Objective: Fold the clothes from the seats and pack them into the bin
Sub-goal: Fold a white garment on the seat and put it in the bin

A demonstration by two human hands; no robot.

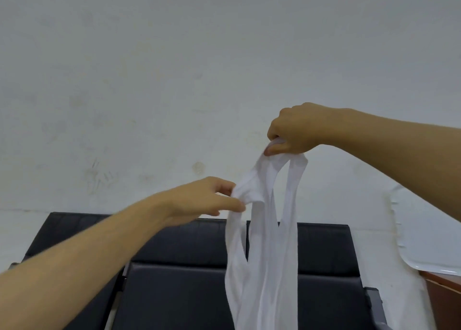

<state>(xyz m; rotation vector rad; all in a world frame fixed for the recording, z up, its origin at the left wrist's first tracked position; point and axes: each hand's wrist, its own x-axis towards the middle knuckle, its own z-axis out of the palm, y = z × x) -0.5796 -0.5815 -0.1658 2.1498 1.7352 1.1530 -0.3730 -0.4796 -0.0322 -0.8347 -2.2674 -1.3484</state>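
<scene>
A white sleeveless top (264,254) hangs in the air in front of the black seats (179,279). My right hand (294,130) is raised and closed on one shoulder strap at the top. My left hand (207,198) is lower and to the left, pinching the other strap between thumb and fingers. The garment's body drops below the frame's bottom edge. No bin is in view.
A pale wall (174,80) fills the upper view behind the row of black padded seats. At the right edge a white tray-like object (424,242) rests on a reddish-brown surface (444,284).
</scene>
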